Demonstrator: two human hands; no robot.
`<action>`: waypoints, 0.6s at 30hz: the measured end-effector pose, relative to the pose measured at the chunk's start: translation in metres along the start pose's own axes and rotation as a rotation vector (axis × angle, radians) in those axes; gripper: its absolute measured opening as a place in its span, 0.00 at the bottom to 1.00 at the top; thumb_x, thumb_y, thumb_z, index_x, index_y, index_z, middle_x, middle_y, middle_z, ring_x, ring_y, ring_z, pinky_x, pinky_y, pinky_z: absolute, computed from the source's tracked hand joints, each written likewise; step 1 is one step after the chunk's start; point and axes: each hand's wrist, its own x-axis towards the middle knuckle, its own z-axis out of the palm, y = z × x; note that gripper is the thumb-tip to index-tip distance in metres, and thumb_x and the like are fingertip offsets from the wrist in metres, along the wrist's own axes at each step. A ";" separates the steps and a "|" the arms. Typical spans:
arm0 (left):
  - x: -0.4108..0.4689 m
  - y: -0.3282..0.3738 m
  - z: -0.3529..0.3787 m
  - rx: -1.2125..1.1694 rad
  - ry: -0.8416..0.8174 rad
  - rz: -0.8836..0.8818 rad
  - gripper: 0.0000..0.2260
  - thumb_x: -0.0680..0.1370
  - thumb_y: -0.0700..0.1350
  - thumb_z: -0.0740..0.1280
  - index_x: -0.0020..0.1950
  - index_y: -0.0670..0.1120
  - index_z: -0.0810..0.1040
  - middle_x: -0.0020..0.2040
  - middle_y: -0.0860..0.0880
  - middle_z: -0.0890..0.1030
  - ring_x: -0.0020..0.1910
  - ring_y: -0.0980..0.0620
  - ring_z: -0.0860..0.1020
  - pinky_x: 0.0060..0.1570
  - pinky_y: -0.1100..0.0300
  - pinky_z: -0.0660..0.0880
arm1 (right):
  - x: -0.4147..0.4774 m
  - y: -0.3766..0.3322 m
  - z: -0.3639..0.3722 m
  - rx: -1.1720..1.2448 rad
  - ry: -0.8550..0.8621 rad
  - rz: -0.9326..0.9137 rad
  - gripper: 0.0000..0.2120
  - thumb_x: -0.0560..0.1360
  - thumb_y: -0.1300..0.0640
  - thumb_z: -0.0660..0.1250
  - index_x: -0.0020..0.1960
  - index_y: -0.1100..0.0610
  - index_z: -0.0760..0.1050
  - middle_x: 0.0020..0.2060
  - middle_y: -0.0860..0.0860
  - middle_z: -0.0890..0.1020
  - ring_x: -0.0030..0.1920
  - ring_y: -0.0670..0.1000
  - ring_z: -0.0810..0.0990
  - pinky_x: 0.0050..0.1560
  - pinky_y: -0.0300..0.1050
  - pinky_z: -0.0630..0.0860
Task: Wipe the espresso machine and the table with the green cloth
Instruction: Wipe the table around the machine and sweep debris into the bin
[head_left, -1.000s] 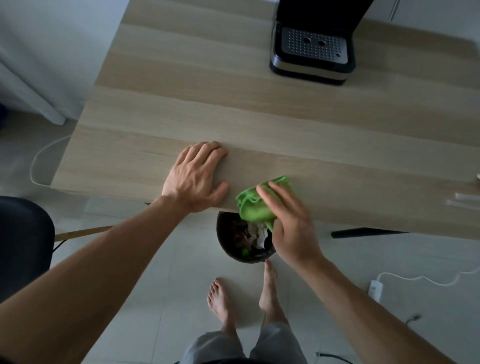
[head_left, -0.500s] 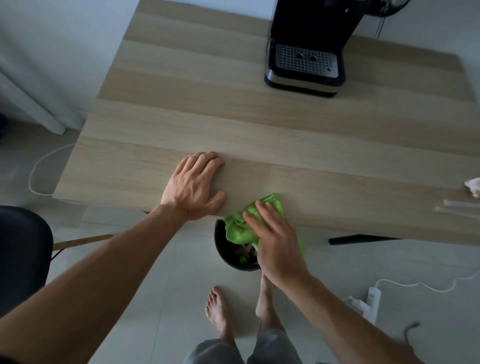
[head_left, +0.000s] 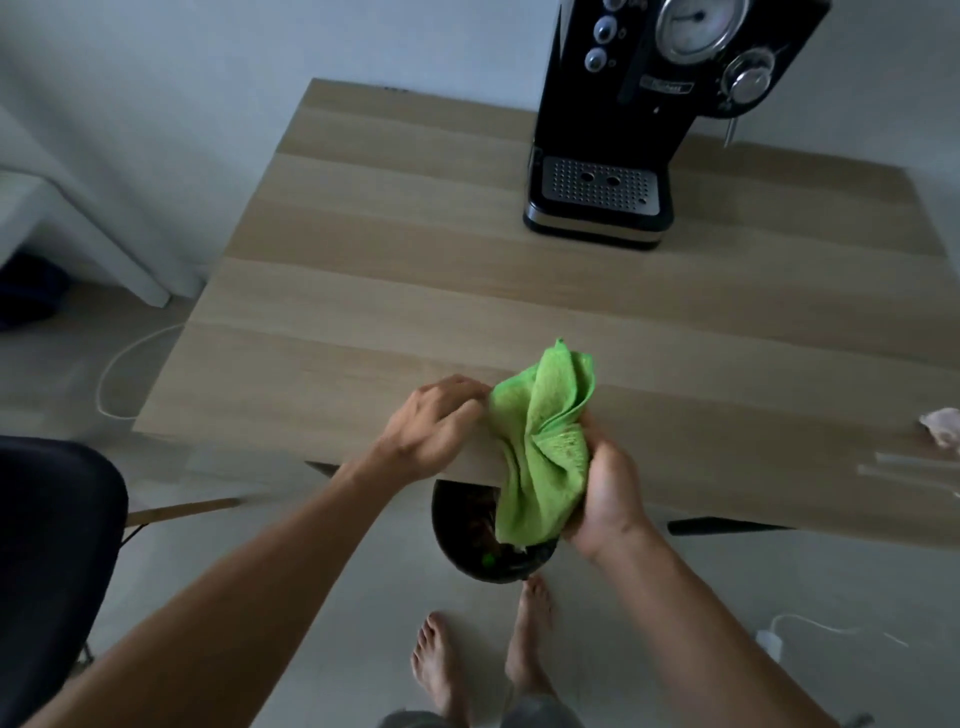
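Fingers (head_left: 462, 387) of left hand (head_left: 434, 428) and right hand (head_left: 610, 499) grip green cloth (head_left: 540, 441) over table (head_left: 363, 312) edge.

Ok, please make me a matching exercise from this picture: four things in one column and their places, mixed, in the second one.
1. green cloth
2. espresso machine
3. bin
4. chair

a. on the floor, far left
b. on the far side of the table
c. held by left hand and right hand
d. on the floor, partly under the table's near edge

Pairs: 1-c, 2-b, 3-d, 4-a
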 end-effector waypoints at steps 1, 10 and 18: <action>0.002 0.009 0.001 -0.129 -0.051 -0.083 0.19 0.72 0.53 0.56 0.51 0.45 0.80 0.51 0.47 0.81 0.52 0.50 0.76 0.52 0.63 0.70 | 0.001 -0.004 0.001 0.064 -0.009 0.034 0.17 0.73 0.55 0.57 0.44 0.64 0.82 0.43 0.62 0.82 0.41 0.57 0.82 0.41 0.45 0.81; 0.031 0.031 0.000 -0.126 0.057 -0.248 0.07 0.74 0.42 0.65 0.43 0.55 0.75 0.41 0.47 0.82 0.40 0.46 0.82 0.42 0.46 0.80 | 0.006 -0.027 -0.024 -0.148 -0.176 -0.047 0.14 0.78 0.54 0.58 0.50 0.55 0.82 0.49 0.56 0.83 0.51 0.49 0.82 0.51 0.46 0.78; 0.054 0.036 0.012 0.046 0.077 -0.218 0.11 0.75 0.38 0.64 0.55 0.49 0.77 0.43 0.50 0.80 0.39 0.51 0.78 0.30 0.71 0.70 | 0.021 -0.030 -0.066 -0.938 0.062 -0.079 0.15 0.61 0.38 0.65 0.44 0.42 0.78 0.42 0.47 0.84 0.45 0.53 0.83 0.48 0.60 0.79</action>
